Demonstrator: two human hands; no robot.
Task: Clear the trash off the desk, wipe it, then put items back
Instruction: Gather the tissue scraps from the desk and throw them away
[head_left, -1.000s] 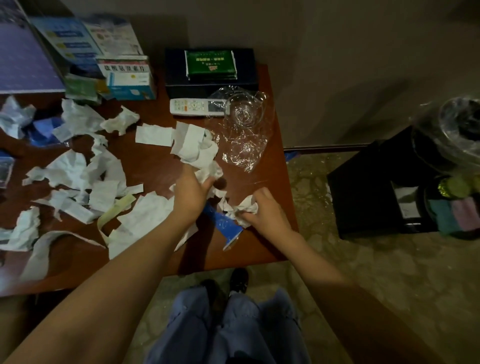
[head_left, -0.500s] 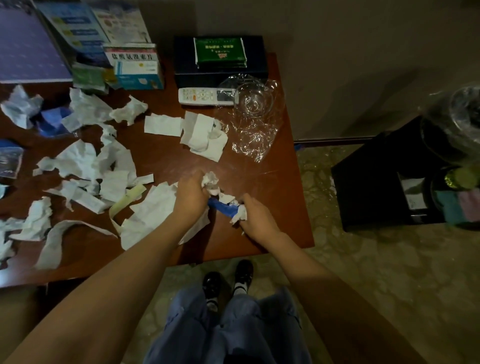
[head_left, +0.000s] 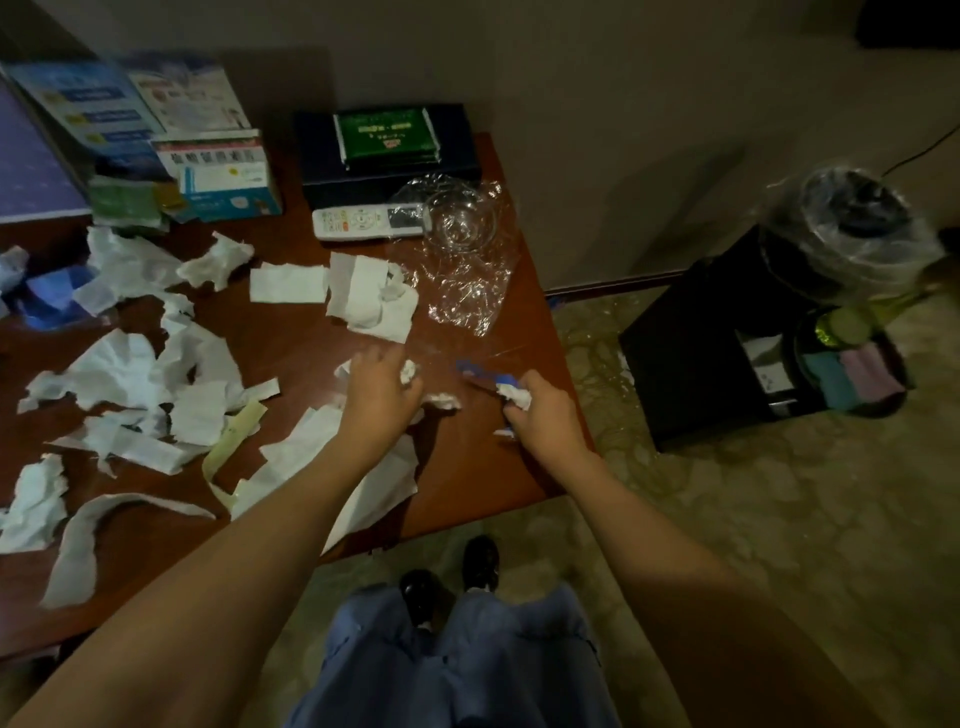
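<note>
Torn white paper scraps litter the brown desk. My left hand rests over the desk near its right part, curled around a small white paper wad. My right hand hovers near the desk's right edge, closed on crumpled white paper together with a blue wrapper that sticks out to the left. A small white wad lies on the desk between my two hands. Clear plastic film lies just beyond them.
At the back stand a dark box with a green pack, a white remote, a glass bowl, medicine boxes and leaflets. To the right on the floor are a black bin and a plastic-lined bin.
My two hands have drawn apart: the right one moved right with the blue wrapper and paper, the left one shifted forward. The camera has tilted a little.
</note>
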